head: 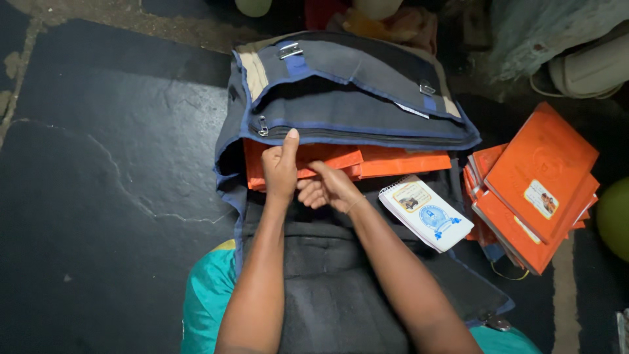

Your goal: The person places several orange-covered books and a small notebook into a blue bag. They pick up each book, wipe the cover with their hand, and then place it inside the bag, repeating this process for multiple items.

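A dark grey school bag [354, 98] with blue trim lies open on my lap. Several orange notebooks [393, 161] stick out of its mouth. My left hand [280, 167] grips the left end of those orange notebooks, thumb pointing up against the bag's edge. My right hand [327, 189] is curled right beside it, fingers on the lower edge of the same notebooks. A white spiral notepad [426, 213] rests on the bag's flap just right of my right wrist.
A stack of orange notebooks [534, 187] lies on the dark stone floor [111, 196] to the right. A green ball [616, 219] sits at the right edge. Cloth and a pale bag [590, 65] are heaped at the top right.
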